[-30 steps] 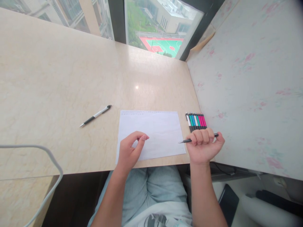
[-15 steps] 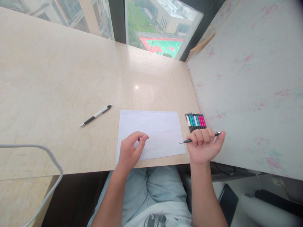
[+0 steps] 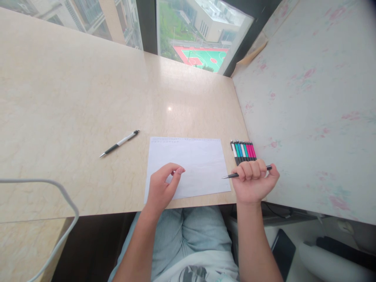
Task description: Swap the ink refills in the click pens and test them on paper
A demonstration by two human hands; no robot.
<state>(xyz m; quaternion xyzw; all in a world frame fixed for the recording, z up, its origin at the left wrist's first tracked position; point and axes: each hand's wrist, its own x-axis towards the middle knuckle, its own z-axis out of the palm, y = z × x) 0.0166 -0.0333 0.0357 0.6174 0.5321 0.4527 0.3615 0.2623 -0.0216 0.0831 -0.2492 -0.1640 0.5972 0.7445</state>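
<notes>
My right hand point(image 3: 253, 182) is closed around a ballpoint pen point(image 3: 229, 176), palm turned up. The pen's silver tip points left over the paper's right edge, and my thumb rests at its rear end. Fingers hide most of the barrel. On the sheet of white paper point(image 3: 199, 160), my left hand point(image 3: 164, 182) lies with its fingers curled and thumb and forefinger meeting, nothing seen in them. Small writing runs along the sheet's top edge. Just beyond my right hand, a row of several colored pens point(image 3: 243, 150) lies side by side, lower ends partly hidden.
A white and black pen point(image 3: 120, 143) lies on the marbled desk point(image 3: 88, 98) left of the paper. A grey cable point(image 3: 66, 196) loops over the desk's front left. A flowered wall point(image 3: 308, 117) borders the right side, and a window point(image 3: 202, 35) stands behind.
My right thumb has bent slightly inward against the pen's rear end. My left hand, the paper and the other pens stay where they were.
</notes>
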